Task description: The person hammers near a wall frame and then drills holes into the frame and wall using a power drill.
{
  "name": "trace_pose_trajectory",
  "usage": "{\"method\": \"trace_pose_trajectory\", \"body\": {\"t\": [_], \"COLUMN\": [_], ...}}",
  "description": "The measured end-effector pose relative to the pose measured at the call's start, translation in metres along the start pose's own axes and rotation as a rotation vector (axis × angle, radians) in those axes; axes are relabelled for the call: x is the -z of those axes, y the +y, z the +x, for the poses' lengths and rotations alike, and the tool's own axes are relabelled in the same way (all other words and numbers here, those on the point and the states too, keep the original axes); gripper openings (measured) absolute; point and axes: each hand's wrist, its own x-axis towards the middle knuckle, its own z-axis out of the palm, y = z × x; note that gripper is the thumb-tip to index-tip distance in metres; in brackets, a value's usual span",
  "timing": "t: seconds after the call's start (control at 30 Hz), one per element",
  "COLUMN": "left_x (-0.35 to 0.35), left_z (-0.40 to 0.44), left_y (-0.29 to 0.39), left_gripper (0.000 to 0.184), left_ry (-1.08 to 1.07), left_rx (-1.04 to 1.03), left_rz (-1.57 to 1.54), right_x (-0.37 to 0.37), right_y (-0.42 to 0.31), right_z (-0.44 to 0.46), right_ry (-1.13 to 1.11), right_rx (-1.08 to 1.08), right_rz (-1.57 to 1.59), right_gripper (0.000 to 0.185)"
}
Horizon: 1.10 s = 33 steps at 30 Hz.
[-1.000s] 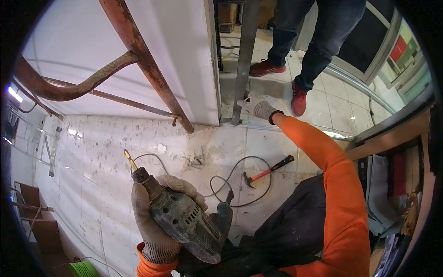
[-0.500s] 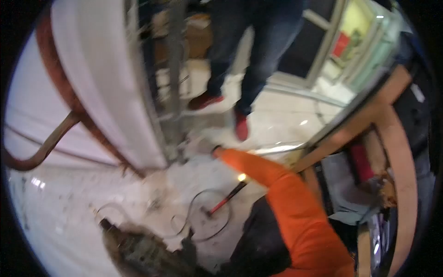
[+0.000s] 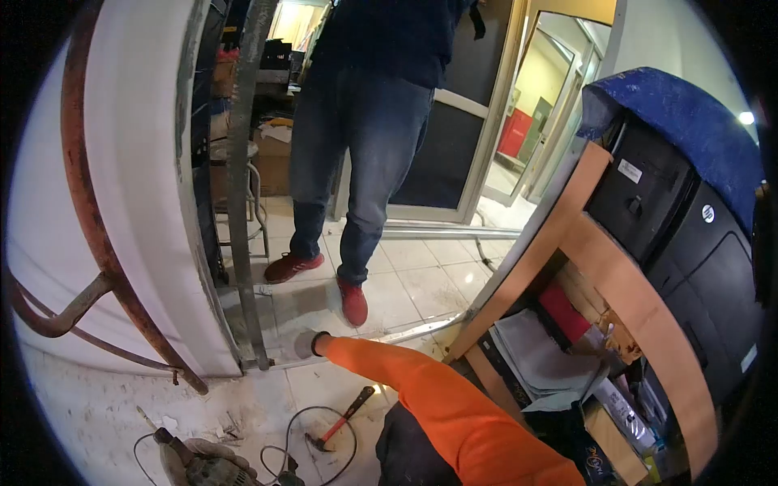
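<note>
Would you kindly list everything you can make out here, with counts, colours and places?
Power drill: 1, grey-green, bottom left
Tiled floor: 1, whitish, across the lower half
Hammer: 1, red and black, on the floor
Cable: at least 1, dark, looped by the hammer
Standing person: 1, dark clothes, top centre
Shoes: 2, red, on the person's feet
Metal upright: 1, grey, left of the person
Rusty tube frame: 1, reddish-brown, far left
Door: 1, dark panels, behind the person
Wooden shelf: 1, light brown, right
HP-marked machine: 1, black, far right
Cover: 1, blue, over the machine
Small clutter: uncountable, mixed, inside the shelf
Left hand: 1, pale glove, holding the drill
Right hand: 1, pale glove, near the upright's foot
</note>
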Motion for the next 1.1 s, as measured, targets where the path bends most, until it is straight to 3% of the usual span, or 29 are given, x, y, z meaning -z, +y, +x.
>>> {"method": "trace_pose_trajectory", "body": {"t": [0.07,0.17,0.23,0.33,0.4,0.57,0.67,0.77,1.1], "left_x": [0.005,0.019,0.020,0.025,0.021,0.028,0.051,0.035,0.037], "left_z": [-0.003,-0.008,-0.011,-0.006,-0.010,-0.013,0.020,-0.013,-0.017], "left_y": [0.001,0.007,0.004,-0.006,-0.004,-0.007,-0.032,-0.009,-0.007], "left_gripper": [0.057,0.057,0.057,0.056,0.056,0.060,0.068,0.062,0.063], "left_ry": [0.008,-0.011,0.048,-0.054,-0.038,-0.137,-0.020,-0.148,-0.158], "left_rx": [0.018,0.047,0.041,0.034,0.010,-0.043,-0.113,-0.085,-0.036], "left_rz": [-0.005,0.007,-0.062,-0.126,-0.079,-0.047,-0.129,0.002,-0.083], "right_x": [0.062,0.086,0.046,0.021,0.063,0.053,0.056,0.073,0.067], "right_y": [-0.065,-0.087,-0.055,-0.021,-0.055,-0.051,-0.062,-0.081,-0.076], "right_z": [-0.051,-0.088,-0.083,-0.078,-0.088,-0.067,-0.060,-0.060,-0.065], "right_ry": [-0.230,-0.376,-0.442,-0.439,-0.397,-0.389,-0.355,-0.357,-0.416], "right_rx": [0.179,0.024,-0.018,-0.132,-0.168,-0.106,-0.069,-0.054,-0.110], "right_rz": [-0.447,-0.363,-0.271,-0.197,-0.198,-0.206,-0.202,-0.192,-0.210], "right_gripper": [0.040,0.046,0.048,0.048,0.049,0.048,0.048,0.048,0.050]}}
